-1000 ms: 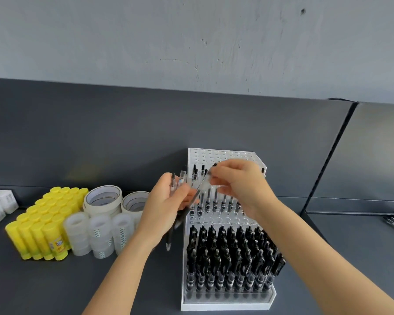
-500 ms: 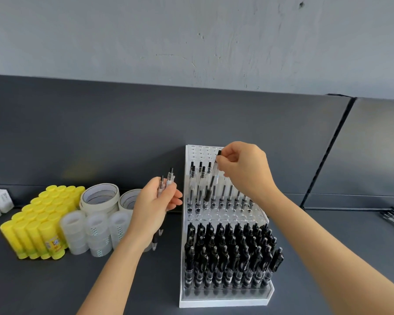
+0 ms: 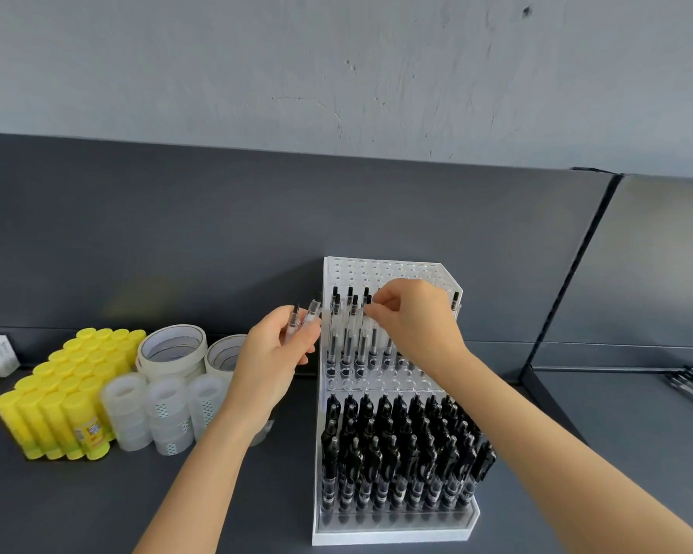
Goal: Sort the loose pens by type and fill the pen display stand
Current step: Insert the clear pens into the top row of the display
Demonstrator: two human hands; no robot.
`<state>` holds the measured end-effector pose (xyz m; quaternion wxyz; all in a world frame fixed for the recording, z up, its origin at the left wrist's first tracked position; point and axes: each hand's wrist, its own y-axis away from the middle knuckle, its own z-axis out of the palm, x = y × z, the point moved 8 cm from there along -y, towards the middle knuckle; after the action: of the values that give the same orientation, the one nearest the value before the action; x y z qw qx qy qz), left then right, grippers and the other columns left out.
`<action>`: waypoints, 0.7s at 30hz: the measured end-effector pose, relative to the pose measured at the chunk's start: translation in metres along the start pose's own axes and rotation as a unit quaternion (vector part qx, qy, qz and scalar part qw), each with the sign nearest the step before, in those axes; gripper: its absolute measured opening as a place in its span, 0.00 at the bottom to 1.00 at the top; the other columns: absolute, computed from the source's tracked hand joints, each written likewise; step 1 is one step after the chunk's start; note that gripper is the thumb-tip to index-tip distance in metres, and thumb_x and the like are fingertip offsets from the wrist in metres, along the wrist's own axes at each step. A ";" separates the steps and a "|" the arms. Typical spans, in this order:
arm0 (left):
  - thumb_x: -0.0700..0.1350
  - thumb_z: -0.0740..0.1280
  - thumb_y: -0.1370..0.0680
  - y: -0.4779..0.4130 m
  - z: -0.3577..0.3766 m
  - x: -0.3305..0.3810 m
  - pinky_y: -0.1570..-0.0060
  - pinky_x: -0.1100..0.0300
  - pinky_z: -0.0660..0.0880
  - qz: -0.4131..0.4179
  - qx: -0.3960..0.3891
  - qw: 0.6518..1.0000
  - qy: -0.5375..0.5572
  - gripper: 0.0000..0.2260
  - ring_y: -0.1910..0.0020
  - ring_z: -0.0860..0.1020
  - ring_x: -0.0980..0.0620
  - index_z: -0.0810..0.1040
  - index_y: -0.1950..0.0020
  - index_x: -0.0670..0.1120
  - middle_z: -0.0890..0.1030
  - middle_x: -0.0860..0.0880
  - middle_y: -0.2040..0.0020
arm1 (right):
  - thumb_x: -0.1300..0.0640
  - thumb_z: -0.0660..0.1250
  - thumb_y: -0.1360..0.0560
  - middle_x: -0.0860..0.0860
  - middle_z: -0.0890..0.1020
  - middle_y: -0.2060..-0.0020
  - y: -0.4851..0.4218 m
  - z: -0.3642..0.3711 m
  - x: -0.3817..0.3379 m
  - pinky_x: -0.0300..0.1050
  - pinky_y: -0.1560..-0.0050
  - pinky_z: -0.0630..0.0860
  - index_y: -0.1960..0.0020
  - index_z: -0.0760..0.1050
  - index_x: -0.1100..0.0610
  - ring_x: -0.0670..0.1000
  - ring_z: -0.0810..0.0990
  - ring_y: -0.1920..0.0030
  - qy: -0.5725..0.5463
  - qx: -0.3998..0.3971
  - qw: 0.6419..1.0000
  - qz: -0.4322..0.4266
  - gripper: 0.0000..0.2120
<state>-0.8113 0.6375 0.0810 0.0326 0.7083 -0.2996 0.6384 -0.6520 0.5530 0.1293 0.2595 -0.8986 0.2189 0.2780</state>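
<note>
Pinched at its top by right hand [image 3: 417, 321]: one clear-barrelled pen with dark refill [image 3: 373, 341], upright in the middle tier of white stepped plastic pen display stand [image 3: 393, 535]. Gripped in left hand [image 3: 275, 353]: small bundle of matching clear pens [image 3: 305, 319], just beside the stand's left wall. Lower tier: black-bodied pens [image 3: 397, 445], rows filled. Step in hand, by judgement: seating this pen (its hole is hidden by neighbours). Next move calls for releasing it, then taking one from the bundle to a vacant hole alongside.
</note>
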 end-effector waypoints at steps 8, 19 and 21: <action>0.46 0.67 0.23 -0.006 0.032 0.032 0.66 0.62 0.67 0.054 -0.067 0.994 -0.064 0.07 0.69 0.70 0.56 0.76 0.57 0.44 0.74 0.49 0.68 | 0.61 0.70 0.27 0.47 0.81 0.69 0.013 -0.010 -0.017 0.37 0.67 0.76 0.61 0.82 0.56 0.42 0.77 0.69 -0.226 -0.050 0.973 0.008 0.05; 0.48 0.55 0.17 -0.014 0.030 0.043 0.56 0.75 0.67 0.071 -0.025 0.992 -0.100 0.13 0.55 0.74 0.67 0.77 0.55 0.48 0.78 0.54 0.56 | 0.61 0.68 0.26 0.51 0.84 0.67 0.004 -0.053 0.009 0.47 0.57 0.82 0.58 0.79 0.59 0.49 0.84 0.64 -0.228 0.063 0.971 0.022 0.03; 0.48 0.55 0.17 -0.015 0.028 0.045 0.57 0.76 0.66 0.080 -0.020 0.989 -0.121 0.14 0.52 0.73 0.65 0.77 0.55 0.48 0.78 0.53 0.54 | 0.59 0.68 0.26 0.49 0.83 0.66 0.003 -0.054 0.009 0.47 0.55 0.81 0.58 0.78 0.57 0.49 0.83 0.63 -0.141 0.080 0.987 -0.003 0.03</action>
<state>-0.7794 0.6207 0.1224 -0.0408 0.7533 -0.3694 0.5426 -0.6256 0.5169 0.1610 0.3592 -0.8275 0.1991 0.3829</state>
